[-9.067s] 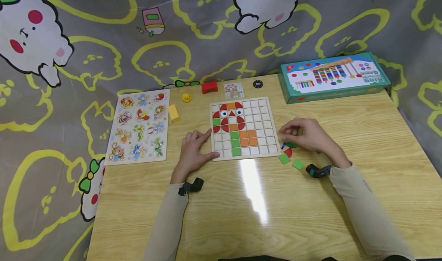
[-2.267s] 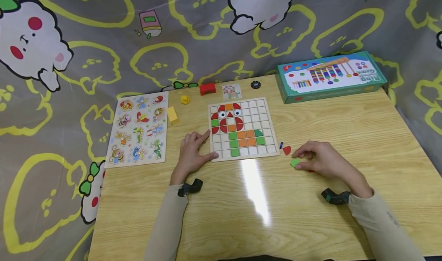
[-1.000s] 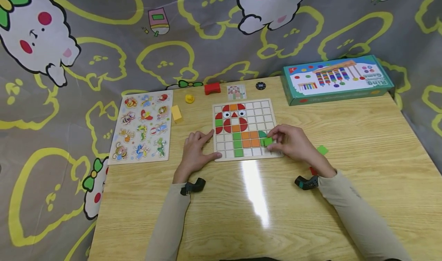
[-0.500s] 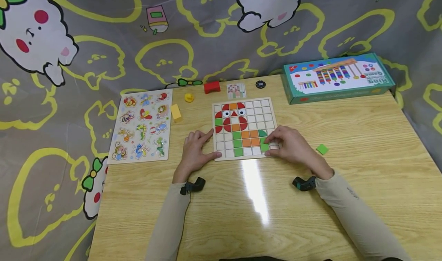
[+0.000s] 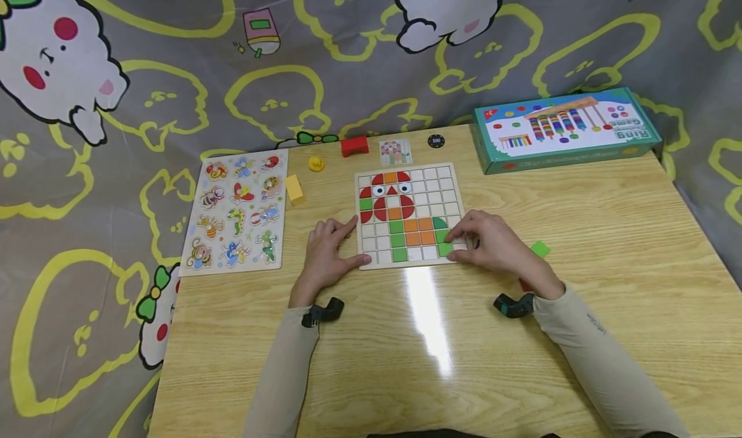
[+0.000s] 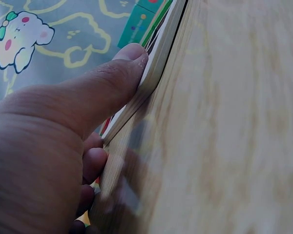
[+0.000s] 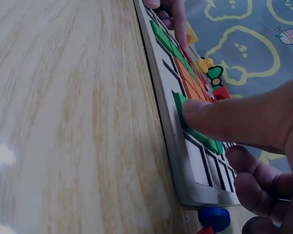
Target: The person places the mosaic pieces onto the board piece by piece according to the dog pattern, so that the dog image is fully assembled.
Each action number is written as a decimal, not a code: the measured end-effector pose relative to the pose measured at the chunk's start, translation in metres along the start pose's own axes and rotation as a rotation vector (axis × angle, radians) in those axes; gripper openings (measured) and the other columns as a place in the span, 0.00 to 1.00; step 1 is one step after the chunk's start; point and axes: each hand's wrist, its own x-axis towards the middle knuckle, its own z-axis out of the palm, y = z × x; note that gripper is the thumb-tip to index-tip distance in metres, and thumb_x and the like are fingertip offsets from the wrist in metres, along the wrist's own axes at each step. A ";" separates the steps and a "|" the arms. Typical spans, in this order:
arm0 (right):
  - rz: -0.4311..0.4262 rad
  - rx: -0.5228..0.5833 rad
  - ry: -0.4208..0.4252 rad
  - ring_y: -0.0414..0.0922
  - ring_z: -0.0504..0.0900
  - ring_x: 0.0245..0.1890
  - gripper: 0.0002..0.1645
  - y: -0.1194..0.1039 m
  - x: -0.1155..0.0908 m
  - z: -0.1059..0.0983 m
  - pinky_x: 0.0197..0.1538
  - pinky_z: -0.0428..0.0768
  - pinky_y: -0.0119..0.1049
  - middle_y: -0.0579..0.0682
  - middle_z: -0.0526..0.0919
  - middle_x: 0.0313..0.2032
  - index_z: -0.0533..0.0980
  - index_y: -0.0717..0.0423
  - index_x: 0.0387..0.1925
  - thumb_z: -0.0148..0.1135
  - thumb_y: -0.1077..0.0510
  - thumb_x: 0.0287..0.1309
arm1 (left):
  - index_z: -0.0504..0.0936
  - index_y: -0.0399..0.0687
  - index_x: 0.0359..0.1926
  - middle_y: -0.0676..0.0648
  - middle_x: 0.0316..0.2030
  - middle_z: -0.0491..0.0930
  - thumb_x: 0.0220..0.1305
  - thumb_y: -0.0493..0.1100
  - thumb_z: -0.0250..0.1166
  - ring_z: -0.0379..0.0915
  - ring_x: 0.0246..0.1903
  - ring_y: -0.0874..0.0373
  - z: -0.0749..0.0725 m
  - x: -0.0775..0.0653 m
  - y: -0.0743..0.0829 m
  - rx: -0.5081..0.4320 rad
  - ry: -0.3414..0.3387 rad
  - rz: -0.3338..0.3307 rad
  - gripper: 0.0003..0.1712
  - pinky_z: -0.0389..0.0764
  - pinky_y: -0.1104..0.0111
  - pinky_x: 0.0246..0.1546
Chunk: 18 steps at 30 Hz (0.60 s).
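Note:
Both hands are at a wooden grid board [image 5: 437,198], which bears red, orange and green tiles in a picture with two eyes. My left hand [image 5: 326,256] steadies its near left corner, thumb and index finger spread along the edges. The thumb [image 6: 105,87] lies against the rim in the left wrist view. At the board's near right part, my right hand [image 5: 493,239] presses a green square tile [image 5: 444,250] in the bottom row. Its thumb [image 7: 205,117] lies on the tile's top, while the other fingers curl beside the board in the right wrist view. A dark green quarter-round tile [image 5: 440,223] sits farther up.
Right of the board lie a loose green tile [image 5: 540,249], a red piece [image 5: 525,286] partly under the wrist, and a blue piece [image 7: 215,218]. An insect puzzle board [image 5: 234,212] lies left. Behind stand a picture card [image 5: 395,151], red block [image 5: 355,146] and game box [image 5: 565,132].
The right hand has picked up a green square tile, carried it left and laid it in the board's bottom row. Other green pieces joined the board earlier. The left hand has stayed.

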 end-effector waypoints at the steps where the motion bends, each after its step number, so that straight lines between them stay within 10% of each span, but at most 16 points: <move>1: -0.001 0.004 -0.001 0.44 0.74 0.32 0.13 0.000 0.000 0.000 0.35 0.69 0.37 0.46 0.82 0.37 0.87 0.47 0.36 0.80 0.53 0.46 | 0.65 0.63 0.73 0.52 0.46 0.69 0.48 0.72 0.71 0.56 0.41 0.55 0.000 0.000 0.000 -0.002 -0.001 0.000 0.53 0.55 0.61 0.45; 18: 0.141 0.024 0.018 0.45 0.78 0.38 0.19 0.038 -0.039 -0.048 0.41 0.74 0.37 0.46 0.84 0.40 0.84 0.49 0.46 0.77 0.53 0.51 | 0.66 0.60 0.73 0.52 0.44 0.69 0.49 0.69 0.73 0.56 0.41 0.54 -0.003 0.000 0.004 -0.004 -0.002 0.001 0.52 0.55 0.62 0.44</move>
